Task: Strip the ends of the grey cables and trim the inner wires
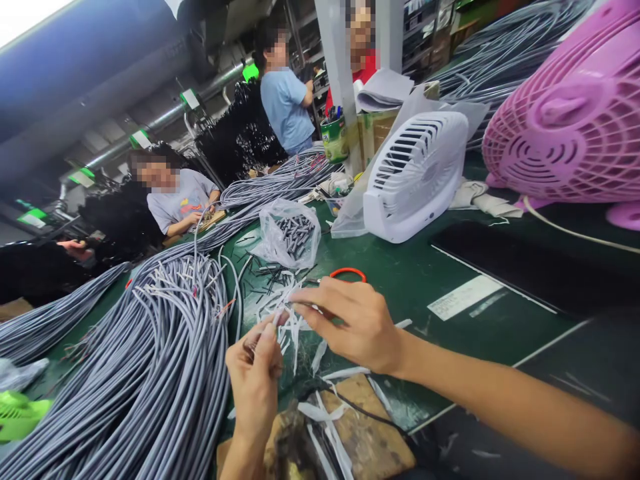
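Observation:
My left hand (256, 373) is closed in a pinch around the end of a thin grey cable, held up over the green table (425, 280). My right hand (350, 323) reaches in from the right, its fingertips pinched at that same cable end; what they hold is too small to name. A big bundle of grey cables (165, 360) lies to the left of both hands. Small black sleeves (267, 273) and white scraps lie scattered just beyond my fingers. A clear plastic bag (290, 233) holds more black sleeves.
A white fan (415, 177) and a pink fan (570, 113) stand at the right. A red ring (349, 272) lies behind my right hand. A worn board (350, 433) sits near the front edge. Other people sit and stand along the far side, with more cable bundles.

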Tool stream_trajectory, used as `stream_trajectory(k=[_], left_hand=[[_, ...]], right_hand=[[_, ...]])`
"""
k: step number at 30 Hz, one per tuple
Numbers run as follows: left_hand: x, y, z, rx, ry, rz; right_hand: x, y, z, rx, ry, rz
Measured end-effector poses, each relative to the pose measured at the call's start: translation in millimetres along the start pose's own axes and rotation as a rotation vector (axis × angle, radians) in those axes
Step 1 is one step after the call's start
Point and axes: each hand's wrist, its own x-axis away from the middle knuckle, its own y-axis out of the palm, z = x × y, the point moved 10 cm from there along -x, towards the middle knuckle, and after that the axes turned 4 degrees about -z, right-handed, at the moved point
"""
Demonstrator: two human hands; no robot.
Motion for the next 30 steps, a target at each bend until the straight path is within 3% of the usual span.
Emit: stream_trajectory(k=[4,10,12,15,18,20,22,25,28,30], left_hand=[[1.6,3.1,1.1,0.052,-0.036,-0.051],[1.4,8.2,-7.0,0.048,-0.122,-0.134],[-1.4,4.3,-1.4,-0.043,-0.069,-0.133],[-2.8,0.0,26.1,-0.398,0.191,-0.116],[3.2,8.4,47.0,-0.711,0.447,-0.162],[6.5,14.6,49.6,-0.777,0.534,-0.237],[8.0,16.0,49.9,-0.758,0.577,-0.278],[6.4,5.8,52.1,-0.686,0.593,-0.165],[8.2,3.7,54.1,-0.729,0.63,-0.052],[8.9,16.9,49.2,-0.795,0.64,-0.145]], right_hand=[[8.6,10.4,-25.0,0.211,-0.313,-0.047],[15.6,19.9,-42.2,0.408,-0.519,-0.092],[15.5,29.0,-46.8,0.468,-0.571,-0.177],[14.3,47.9,-45.5,0.532,-0.614,-0.394],[12.0,64.3,-29.9,0.509,-0.555,-0.626],[5.6,66.1,-17.6,0.371,-0.444,-0.676],[-2.7,62.3,-6.8,0.126,-0.298,-0.646],[-8.0,56.1,5.6,-0.234,-0.097,-0.565],[-7.3,48.1,8.7,-0.354,-0.021,-0.478],[-7.5,42.5,11.0,-0.35,-0.007,-0.431]])
